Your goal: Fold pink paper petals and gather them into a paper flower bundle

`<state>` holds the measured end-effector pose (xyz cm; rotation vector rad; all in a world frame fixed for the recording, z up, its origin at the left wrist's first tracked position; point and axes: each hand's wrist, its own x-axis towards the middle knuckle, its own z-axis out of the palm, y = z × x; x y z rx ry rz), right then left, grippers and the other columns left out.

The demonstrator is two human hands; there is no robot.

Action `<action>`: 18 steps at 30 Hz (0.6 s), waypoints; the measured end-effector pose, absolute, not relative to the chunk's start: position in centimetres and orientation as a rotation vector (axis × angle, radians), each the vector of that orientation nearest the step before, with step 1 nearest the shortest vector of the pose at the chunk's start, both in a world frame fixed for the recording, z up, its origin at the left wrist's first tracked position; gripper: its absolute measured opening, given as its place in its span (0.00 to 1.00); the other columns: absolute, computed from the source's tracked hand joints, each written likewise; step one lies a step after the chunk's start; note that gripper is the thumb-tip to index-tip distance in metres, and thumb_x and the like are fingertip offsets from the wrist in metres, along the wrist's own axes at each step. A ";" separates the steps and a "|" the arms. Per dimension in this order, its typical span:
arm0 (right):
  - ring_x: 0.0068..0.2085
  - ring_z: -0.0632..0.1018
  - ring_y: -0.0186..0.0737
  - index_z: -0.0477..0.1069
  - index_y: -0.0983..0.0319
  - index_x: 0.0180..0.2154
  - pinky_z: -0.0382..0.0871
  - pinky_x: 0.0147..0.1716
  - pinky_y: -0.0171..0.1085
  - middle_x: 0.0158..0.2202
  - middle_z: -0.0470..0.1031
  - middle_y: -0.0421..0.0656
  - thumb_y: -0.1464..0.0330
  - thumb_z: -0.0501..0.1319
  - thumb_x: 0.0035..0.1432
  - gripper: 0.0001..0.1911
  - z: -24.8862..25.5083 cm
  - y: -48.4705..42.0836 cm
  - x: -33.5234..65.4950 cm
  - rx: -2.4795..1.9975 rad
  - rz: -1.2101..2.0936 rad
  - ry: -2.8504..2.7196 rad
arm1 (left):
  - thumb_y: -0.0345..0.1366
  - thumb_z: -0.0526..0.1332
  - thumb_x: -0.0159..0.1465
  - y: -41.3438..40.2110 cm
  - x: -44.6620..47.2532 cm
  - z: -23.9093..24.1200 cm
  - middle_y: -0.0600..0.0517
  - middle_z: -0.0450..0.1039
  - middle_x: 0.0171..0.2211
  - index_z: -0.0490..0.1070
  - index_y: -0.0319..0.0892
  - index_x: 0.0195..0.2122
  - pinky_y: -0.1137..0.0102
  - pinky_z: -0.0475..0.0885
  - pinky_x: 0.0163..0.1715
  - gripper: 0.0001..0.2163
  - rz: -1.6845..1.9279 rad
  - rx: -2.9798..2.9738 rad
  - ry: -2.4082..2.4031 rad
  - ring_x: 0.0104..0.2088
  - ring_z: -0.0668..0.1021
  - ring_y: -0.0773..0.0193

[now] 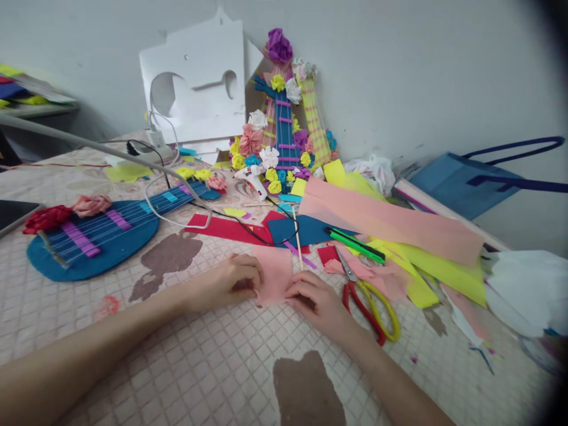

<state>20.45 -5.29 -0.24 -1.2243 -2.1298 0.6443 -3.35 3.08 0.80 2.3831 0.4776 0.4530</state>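
A small pink paper strip (274,273) lies flat on the quilted table cover between my hands. My left hand (228,283) pinches its left edge with curled fingers. My right hand (313,302) grips its lower right edge, fingers bent and pressed on the paper. Red-and-yellow scissors (370,302) lie just right of my right hand. A thin wooden stick (298,242) rests behind the pink strip.
A blue felt guitar (95,236) with paper roses lies at the left. A glue gun (255,180), cables, red and blue felt pieces, long pink and yellow paper sheets (390,222), a green-black pen (357,244), decorated guitars against the wall and a blue bag (470,180) crowd the back and right.
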 end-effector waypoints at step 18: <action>0.41 0.72 0.36 0.70 0.60 0.30 0.68 0.39 0.36 0.38 0.68 0.41 0.79 0.60 0.53 0.08 0.9 -5.0 20.3 -1.302 0.876 -2.065 | 0.25 0.56 0.59 3.2 -3.2 1.0 0.49 0.71 0.34 0.70 0.38 0.31 0.72 0.68 0.34 0.04 0.476 2.351 0.472 0.34 0.73 0.66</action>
